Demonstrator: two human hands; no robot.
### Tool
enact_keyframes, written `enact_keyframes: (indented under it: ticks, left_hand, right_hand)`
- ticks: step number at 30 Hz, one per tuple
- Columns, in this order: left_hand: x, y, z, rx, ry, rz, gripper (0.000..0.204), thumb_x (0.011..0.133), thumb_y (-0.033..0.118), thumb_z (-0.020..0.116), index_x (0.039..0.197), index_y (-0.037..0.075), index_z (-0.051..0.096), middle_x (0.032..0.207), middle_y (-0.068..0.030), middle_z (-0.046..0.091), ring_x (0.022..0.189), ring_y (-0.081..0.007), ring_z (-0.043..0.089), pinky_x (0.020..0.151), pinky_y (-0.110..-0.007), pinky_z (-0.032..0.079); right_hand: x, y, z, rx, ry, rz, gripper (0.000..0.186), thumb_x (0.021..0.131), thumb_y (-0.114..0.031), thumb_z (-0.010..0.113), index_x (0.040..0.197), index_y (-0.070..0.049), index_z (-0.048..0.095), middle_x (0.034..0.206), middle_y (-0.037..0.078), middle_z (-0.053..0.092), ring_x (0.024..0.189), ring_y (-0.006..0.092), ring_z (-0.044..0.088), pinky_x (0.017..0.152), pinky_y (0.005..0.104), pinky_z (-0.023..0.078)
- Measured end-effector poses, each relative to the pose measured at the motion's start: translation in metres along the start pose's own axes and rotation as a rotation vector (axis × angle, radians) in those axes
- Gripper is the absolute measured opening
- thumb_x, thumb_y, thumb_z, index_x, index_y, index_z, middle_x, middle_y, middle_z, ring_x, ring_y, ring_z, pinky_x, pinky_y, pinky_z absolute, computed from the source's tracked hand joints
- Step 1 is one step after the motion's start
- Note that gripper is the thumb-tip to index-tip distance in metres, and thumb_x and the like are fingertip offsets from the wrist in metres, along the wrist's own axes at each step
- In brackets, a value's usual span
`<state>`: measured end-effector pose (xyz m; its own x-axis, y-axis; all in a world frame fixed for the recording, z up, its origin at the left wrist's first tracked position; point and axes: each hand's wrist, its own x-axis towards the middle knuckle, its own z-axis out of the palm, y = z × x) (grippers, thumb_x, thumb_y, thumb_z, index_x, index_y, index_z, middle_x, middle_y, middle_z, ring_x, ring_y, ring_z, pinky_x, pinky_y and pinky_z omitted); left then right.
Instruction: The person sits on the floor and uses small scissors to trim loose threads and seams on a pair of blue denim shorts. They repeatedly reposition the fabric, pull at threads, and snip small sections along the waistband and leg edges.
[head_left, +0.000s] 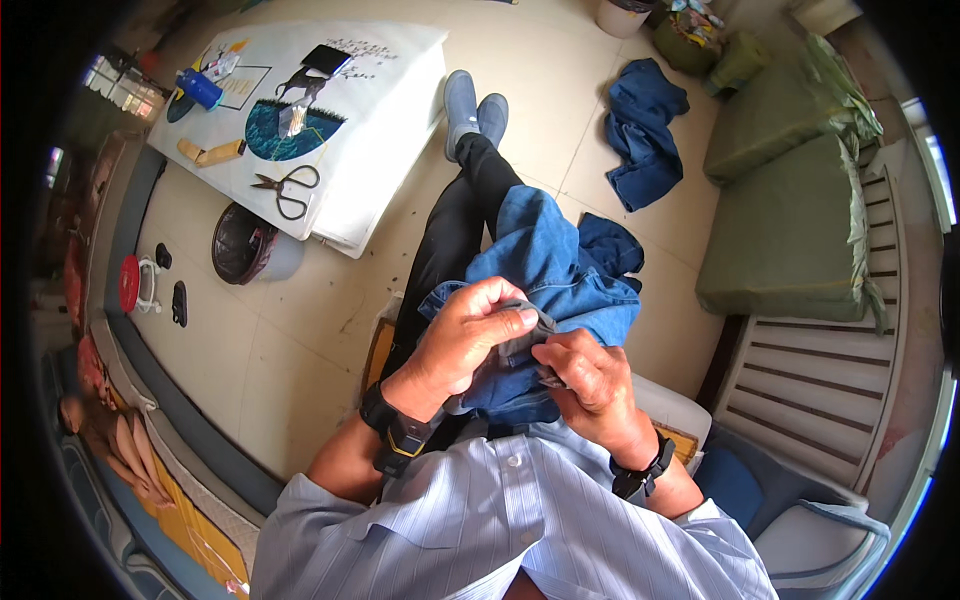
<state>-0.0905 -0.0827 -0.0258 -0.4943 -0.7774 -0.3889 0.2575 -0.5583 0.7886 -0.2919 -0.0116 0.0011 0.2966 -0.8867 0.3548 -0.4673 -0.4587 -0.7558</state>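
A blue denim garment (540, 250) lies bunched across my lap, its folds hanging over my knees. My left hand (460, 335) pinches a greyish edge of it between thumb and fingers. Close beside it, my right hand (585, 375) is closed on the same denim, with its fingers curled in. A small grey bit shows under the right fingers, too small to make out. The inner side of the cloth between the hands is partly hidden by them. Both wrists wear black bands.
A white-covered table (385, 130) at upper left bears black-handled scissors (290, 188) and a blue bottle (200, 89). Below it stands a waste bin (282, 256). More denim (645, 125) lies on the tiled floor. At right are green cushions (785, 235) and a slatted bench (810, 390).
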Motion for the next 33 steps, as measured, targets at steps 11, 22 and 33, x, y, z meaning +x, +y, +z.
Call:
enact_keyframes:
  ticks: [11,22,33]
  left_hand:
    - [-0.001,-0.004,0.001,-0.117,-0.068,-0.072,0.013,0.1,0.014,0.075,0.104,0.004,0.068,0.097,0.0016,0.068,0.09,-0.0071,0.062,0.085,-0.024,0.05]
    - [0.005,0.009,-0.003,-0.163,-0.21,-0.145,0.019,0.099,0.016,0.075,0.113,0.005,0.068,0.103,0.0009,0.069,0.094,-0.0086,0.063,0.087,-0.025,0.05]
    - [-0.016,0.039,-0.018,0.655,-0.103,0.44,0.046,0.082,-0.015,0.06,0.123,0.001,0.071,0.113,-0.0065,0.072,0.106,-0.0166,0.069,0.095,-0.033,0.055]
  right_hand:
    - [-0.016,-0.006,-0.025,0.067,-0.154,-0.128,0.043,0.068,0.008,0.073,0.109,-0.005,0.071,0.102,0.009,0.068,0.068,0.0285,0.068,0.055,0.039,0.052]
    - [-0.035,0.001,-0.024,0.327,0.026,0.139,0.027,0.085,0.009,0.075,0.109,-0.003,0.071,0.104,0.01,0.073,0.084,0.0236,0.072,0.073,0.034,0.057]
    - [-0.006,0.028,-0.019,0.859,0.16,0.85,0.02,0.103,-0.014,0.076,0.119,-0.002,0.073,0.101,0.0,0.072,0.092,0.0073,0.063,0.084,0.0253,0.051]
